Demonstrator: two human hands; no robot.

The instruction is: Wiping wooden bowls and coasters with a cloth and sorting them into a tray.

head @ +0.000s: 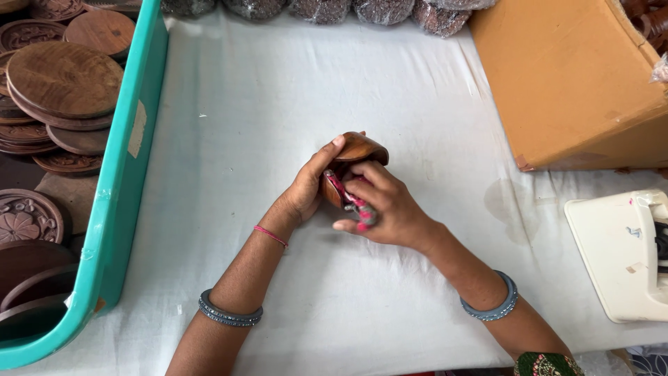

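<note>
My left hand (307, 184) grips a small round wooden box (360, 148) in the middle of the white cloth, thumb on its hinged lid, which stands open. My right hand (390, 205) holds a small pink and green object (353, 202) and presses it into the box's open mouth. Both hands meet over the box, which is tilted on its side just above the cloth. The inside of the box is mostly hidden by my fingers.
A teal plastic tub (122, 167) at the left holds several round carved wooden plates (64, 78). A cardboard box (574, 76) stands at the back right, a cream plastic device (619, 251) at the right edge. Dark wrapped bundles (320, 10) line the far edge.
</note>
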